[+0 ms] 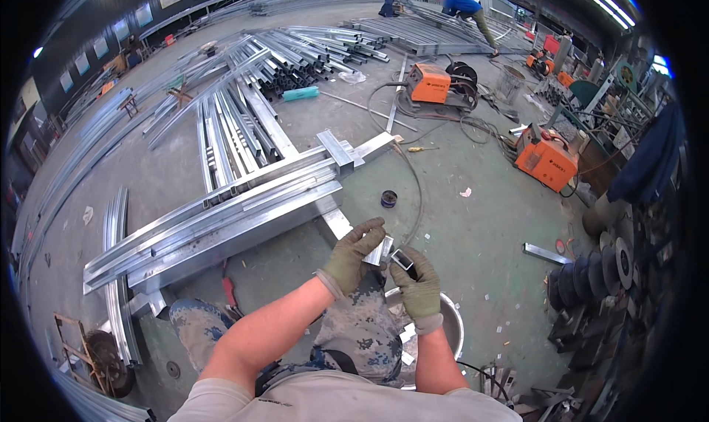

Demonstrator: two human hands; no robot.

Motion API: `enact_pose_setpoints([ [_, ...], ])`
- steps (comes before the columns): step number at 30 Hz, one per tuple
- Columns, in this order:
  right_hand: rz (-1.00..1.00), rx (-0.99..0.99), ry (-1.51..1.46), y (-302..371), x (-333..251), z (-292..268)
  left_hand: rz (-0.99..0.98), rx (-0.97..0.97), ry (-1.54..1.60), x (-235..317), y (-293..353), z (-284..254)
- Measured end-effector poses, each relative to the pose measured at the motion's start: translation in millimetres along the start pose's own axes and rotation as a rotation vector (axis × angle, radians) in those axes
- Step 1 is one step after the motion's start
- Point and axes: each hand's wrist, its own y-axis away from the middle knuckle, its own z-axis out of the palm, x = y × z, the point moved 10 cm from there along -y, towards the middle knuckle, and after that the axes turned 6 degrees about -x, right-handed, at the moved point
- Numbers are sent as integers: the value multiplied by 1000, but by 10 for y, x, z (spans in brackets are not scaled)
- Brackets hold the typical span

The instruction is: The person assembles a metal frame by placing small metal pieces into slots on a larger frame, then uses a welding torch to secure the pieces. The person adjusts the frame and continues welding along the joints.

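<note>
- The gloved left hand (346,263) was near the middle of the view, its grip curled closed around a short, bright metal piece (375,253)
- The gloved right hand (419,287) was just beside it, its grip closed around a small square tube (402,259), whose hollow end faced up toward the head camera
- Both pieces were in front of the person's camouflage trousers (351,318); I could not tell whether they touched each other
- A round metal basin (459,330) stood behind the right forearm (436,352), partly hidden, with small light-coloured scraps (408,334) in it
- To the left, long silvery profiles (236,204) lay side by side in a stack
- Beyond the hands, a dark round roll (388,198) was on the greenish floor (473,226), with a yellow-handled tool (423,149) farther off
- One orange machine (428,84) stood beyond that tool, another (546,158) to its right
</note>
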Motion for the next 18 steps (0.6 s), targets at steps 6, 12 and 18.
enact_pose_setpoints([
  [6,51,31,-137,-182,-39,165,122,13,76,538,123,-372],
  [12,16,-67,-139,-477,-279,882,224,52,84,1053,449,-1028],
  [18,65,-284,-101,-723,-37,1780,237,192,116,1344,844,-1808],
])
